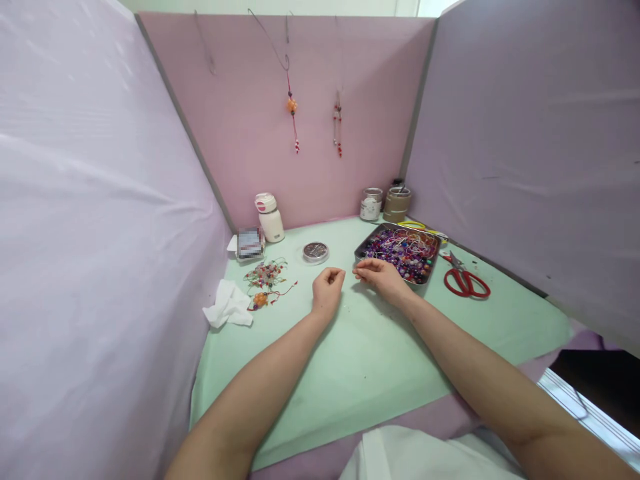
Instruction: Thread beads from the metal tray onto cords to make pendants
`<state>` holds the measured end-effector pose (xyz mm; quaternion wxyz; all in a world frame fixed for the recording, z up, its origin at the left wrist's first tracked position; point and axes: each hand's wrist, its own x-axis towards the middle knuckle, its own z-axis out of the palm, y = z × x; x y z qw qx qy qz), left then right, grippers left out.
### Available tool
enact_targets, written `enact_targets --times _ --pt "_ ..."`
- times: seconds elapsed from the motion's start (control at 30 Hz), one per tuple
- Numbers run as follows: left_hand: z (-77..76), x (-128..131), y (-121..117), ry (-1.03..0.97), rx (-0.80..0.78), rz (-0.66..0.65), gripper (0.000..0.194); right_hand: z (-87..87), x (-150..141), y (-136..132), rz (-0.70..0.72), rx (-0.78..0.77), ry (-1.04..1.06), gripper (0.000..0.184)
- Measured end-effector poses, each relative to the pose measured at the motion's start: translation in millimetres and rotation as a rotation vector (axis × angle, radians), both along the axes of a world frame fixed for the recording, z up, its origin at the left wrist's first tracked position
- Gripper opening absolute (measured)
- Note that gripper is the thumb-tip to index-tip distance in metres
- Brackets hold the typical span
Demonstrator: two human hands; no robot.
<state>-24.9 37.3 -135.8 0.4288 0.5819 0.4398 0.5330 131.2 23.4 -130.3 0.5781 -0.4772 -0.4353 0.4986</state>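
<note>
Over the middle of the green table my left hand (pixel 329 291) is closed, thumb and fingers pinched together on something too small to make out. My right hand (pixel 381 276) faces it across a narrow gap, its thumb and index finger also pinched; what lies between those fingertips I cannot tell. Just behind my right hand stands a metal tray (pixel 423 288) full of purple, red and clear beads (pixel 393 250) with pale thread tangled on top. A round clear dish (pixel 315 252) of small dark pieces sits beyond my left hand.
Red-handled scissors (pixel 467 283) lie right of the tray, yellow-handled ones (pixel 413 225) behind it. Strung bead pieces (pixel 265 275), a crumpled tissue (pixel 229 305) and a white bottle (pixel 271 220) are at left. Two jars (pixel 371 205) stand at back. Bead pendants (pixel 292 105) hang from the pink panel.
</note>
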Motion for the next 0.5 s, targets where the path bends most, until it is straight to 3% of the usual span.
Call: enact_targets --times 0.23,0.5 --pt "5.7 0.1 -5.7 0.030 0.068 0.005 0.016 6.3 -3.6 -4.3 0.081 -0.057 0.169 0.031" --pt "6.4 0.9 -9.2 0.075 0.141 0.014 0.016 5.7 -1.9 -5.2 0.111 -0.097 0.160 0.028"
